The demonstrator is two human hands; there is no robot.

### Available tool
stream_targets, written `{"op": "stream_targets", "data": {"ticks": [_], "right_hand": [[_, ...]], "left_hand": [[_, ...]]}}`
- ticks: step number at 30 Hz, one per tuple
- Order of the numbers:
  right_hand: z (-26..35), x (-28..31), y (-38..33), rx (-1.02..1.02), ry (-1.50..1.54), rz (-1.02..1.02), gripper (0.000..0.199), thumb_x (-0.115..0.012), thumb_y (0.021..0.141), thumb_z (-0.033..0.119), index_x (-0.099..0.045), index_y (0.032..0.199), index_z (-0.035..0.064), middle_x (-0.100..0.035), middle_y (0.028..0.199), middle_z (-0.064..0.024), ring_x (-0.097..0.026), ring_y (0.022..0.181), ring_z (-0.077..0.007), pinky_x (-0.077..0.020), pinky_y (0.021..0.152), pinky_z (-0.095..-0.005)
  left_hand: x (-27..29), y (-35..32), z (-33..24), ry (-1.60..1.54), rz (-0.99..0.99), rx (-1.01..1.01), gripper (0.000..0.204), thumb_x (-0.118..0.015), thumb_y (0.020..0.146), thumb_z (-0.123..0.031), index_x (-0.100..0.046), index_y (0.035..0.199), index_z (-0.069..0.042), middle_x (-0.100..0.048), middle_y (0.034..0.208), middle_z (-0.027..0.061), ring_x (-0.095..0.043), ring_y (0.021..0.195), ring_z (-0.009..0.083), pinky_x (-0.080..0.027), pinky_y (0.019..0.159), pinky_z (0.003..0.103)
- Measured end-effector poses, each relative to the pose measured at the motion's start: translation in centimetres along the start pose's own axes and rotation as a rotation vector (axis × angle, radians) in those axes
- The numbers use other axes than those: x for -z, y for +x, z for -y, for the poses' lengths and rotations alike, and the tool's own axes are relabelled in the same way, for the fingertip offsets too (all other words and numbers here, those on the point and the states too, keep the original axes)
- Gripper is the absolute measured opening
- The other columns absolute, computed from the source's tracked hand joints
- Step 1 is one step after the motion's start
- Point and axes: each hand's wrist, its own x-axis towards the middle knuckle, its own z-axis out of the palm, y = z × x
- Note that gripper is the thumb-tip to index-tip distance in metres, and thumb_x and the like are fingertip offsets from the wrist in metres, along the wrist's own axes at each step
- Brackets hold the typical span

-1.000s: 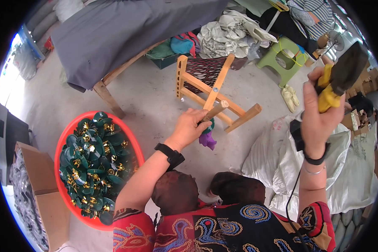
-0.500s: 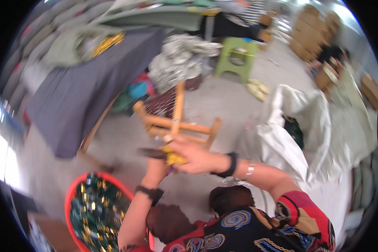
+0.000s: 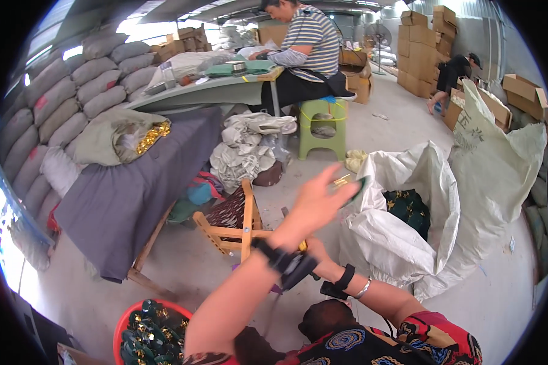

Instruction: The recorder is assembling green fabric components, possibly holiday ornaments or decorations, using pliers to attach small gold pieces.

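Note:
My left hand reaches across, over my right wrist, towards the open white sack. A small dark green piece with gold on it is between its blurred fingers. Behind my left wrist, my right hand is closed round a yellow-handled tool, mostly hidden. Its kind cannot be made out. Dark green pieces lie inside the sack. Lower left, a red basin holds several green and gold pieces.
A wooden stool with a woven seat lies tipped ahead. Left of it stands a low table under a grey cloth. A green plastic stool bears a seated person. A second tall sack stands right; another person bends by cartons.
My left hand has swung from beside the tool, up and right across my right wrist, with a green piece. My right hand has shifted right and down. The view has tilted up.

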Motion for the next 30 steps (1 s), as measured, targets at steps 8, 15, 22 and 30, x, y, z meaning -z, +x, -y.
{"op": "stream_targets", "data": {"ticks": [8,15,22,30], "right_hand": [[7.5,1.4,0.1,-0.092,-0.049,0.037,0.019,-0.061,0.084,0.017,-0.058,0.092,0.0012,-0.059,0.080,-0.0008,-0.054,0.069,-0.0091,-0.0429,0.059,-0.0245],[3.9,-1.9,0.9,-0.197,0.104,0.208,0.030,-0.056,0.078,-0.002,-0.053,0.108,-0.0007,-0.057,0.087,-0.0042,-0.055,0.069,-0.0121,-0.0460,0.064,-0.0244],[4.5,-2.6,0.6,-0.189,0.092,0.245,0.018,-0.062,0.075,0.001,-0.054,0.090,0.0055,-0.052,0.078,0.0020,-0.050,0.067,-0.0066,-0.0440,0.056,-0.0232],[4.2,-5.2,-0.4,-0.089,-0.089,0.277,0.038,-0.066,0.073,0.007,-0.055,0.108,-0.0009,-0.059,0.093,-0.0087,-0.057,0.083,-0.0157,-0.0480,0.076,-0.0307]], "left_hand": [[4.5,-8.0,0.6,0.512,-0.118,-0.241,0.050,-0.066,0.079,-0.025,-0.053,0.121,-0.001,-0.060,0.107,0.0197,-0.063,0.084,0.0315,-0.050,0.073,0.040],[15.7,-35.8,8.1,1.125,-0.876,0.302,0.031,-0.069,0.071,-0.010,-0.064,0.101,-0.003,-0.064,0.097,0.0162,-0.063,0.083,0.0332,-0.052,0.073,0.039],[20.2,-49.0,8.5,1.426,-1.161,0.965,0.039,-0.062,0.079,-0.021,-0.060,0.116,-0.009,-0.061,0.110,0.0164,-0.055,0.105,0.0358,-0.045,0.089,0.046],[22.4,-55.3,11.6,1.418,-1.003,1.165,0.026,-0.066,0.067,-0.006,-0.063,0.093,-0.005,-0.058,0.101,0.0173,-0.052,0.099,0.0383,-0.044,0.082,0.047]]}}
